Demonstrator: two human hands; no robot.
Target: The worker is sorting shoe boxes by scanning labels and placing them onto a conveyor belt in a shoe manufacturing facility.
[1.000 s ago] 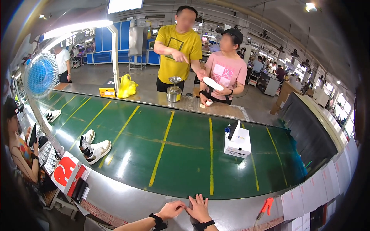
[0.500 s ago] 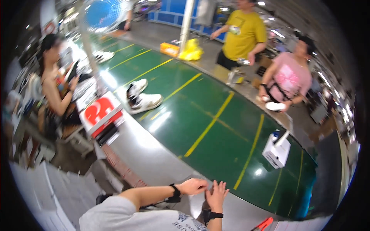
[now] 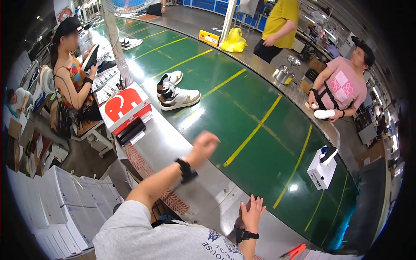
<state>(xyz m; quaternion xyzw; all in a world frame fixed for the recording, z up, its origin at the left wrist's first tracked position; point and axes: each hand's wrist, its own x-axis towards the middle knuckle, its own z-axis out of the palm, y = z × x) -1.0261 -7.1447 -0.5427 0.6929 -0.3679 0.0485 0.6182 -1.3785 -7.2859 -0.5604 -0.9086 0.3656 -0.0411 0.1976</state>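
My left hand (image 3: 204, 144) is lifted above the grey metal edge (image 3: 173, 147) of the green conveyor belt (image 3: 242, 99). It is blurred, its fingers look curled in, and nothing is in it. A black band sits on that wrist. My right hand (image 3: 251, 212) rests flat on the metal edge close to me, fingers spread and empty. A pair of white and brown sneakers (image 3: 177, 93) lies on the belt beyond my left hand. A red and white shoe box (image 3: 125, 108) stands on the edge to the left of it.
A white box with a shoe on top (image 3: 321, 171) sits on the belt at right. Across the belt a person in pink (image 3: 342, 84) holds a white sole; a person in yellow (image 3: 281, 24) stands by a metal pot (image 3: 284, 74). A seated person (image 3: 71, 76) is at left. White boxes (image 3: 56, 203) are stacked lower left.
My left hand has come up off the metal edge and moved out toward the belt. My right hand stays on the edge. The view has swung left and down.
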